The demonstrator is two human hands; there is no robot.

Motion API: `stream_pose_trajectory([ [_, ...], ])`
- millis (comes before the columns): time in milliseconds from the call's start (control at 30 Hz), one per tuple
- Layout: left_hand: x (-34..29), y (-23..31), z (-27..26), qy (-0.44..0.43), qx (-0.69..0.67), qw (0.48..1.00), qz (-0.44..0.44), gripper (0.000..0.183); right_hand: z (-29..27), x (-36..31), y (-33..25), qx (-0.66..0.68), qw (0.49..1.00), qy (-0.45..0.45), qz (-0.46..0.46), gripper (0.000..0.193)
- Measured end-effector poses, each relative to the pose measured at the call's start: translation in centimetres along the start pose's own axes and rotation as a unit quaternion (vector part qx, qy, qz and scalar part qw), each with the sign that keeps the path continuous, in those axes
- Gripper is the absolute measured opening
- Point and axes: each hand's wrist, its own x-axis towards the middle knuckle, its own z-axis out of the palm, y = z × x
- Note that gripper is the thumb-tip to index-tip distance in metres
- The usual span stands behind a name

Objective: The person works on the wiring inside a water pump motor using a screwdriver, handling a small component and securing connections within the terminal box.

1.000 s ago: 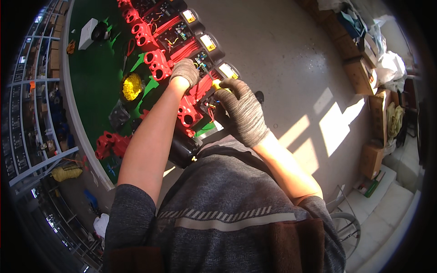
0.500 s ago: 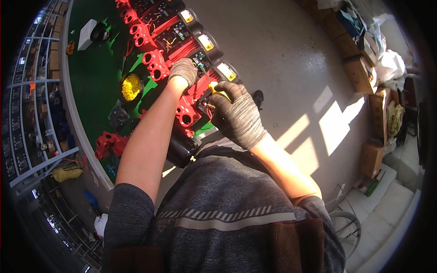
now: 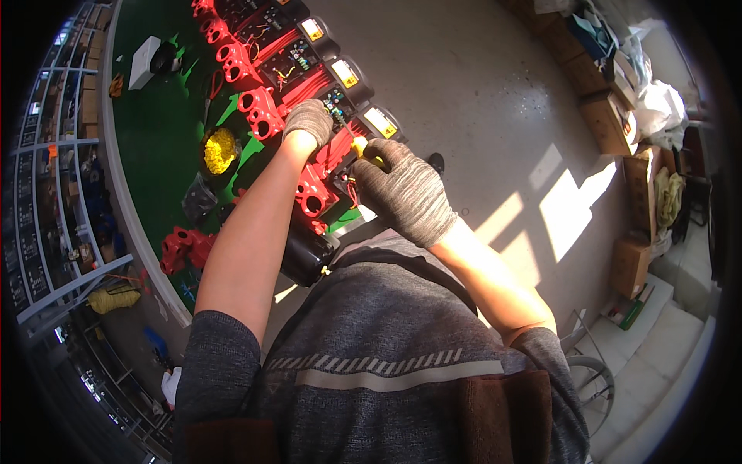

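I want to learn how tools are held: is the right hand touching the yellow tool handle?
Touching. The head view shows the gloved right hand wrapped around the yellow tool handle, whose front end pokes out.

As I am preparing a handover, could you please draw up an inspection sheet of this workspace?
Surface: green tabletop, with parts lying across it.
Job's things: yellow-handled tool, apparently a screwdriver, its shaft angled toward a circuit board; red castings and black housings in a row.
Clutter: pile of yellow pieces, white box.
Hands: both gloved; the right hand holds the tool; the left hand is beside the board, its grip hidden.
Cables: red wires bundled between castings and housings.
Surroundings: shelving to the left, cardboard boxes to the right, sunlit patches on the floor.
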Motion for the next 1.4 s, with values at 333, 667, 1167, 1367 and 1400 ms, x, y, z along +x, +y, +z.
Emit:
stream_pose_trajectory([
  [333,-1.0,0.1,-0.8,0.028,-0.109,0.993,-0.021,0.030,0.3,0.3,-0.1,-0.045,0.996,0.045,-0.069,0.017],
  [667,-0.7,-0.2,-0.9,0.016,-0.060,0.997,0.045,0.024,0.7,-0.1,0.5,-0.063,0.991,0.080,-0.084,0.019],
  [1167,-0.9,0.5,-1.8,-0.015,-0.304,0.944,-0.128,0.021,0.3,-0.5,0.8,-0.091,0.990,0.036,-0.100,0.028],
  [1367,-0.4,-0.5,-0.5,-0.005,-0.266,0.956,-0.121,0.021,0.2,-0.9,-0.3,-0.064,0.994,0.066,-0.058,0.032],
  [1400,-0.4,-0.4,-0.4,0.016,-0.247,0.963,-0.109,0.021,0.4,-1.0,-0.5,-0.077,0.996,0.046,0.007,0.034],
])
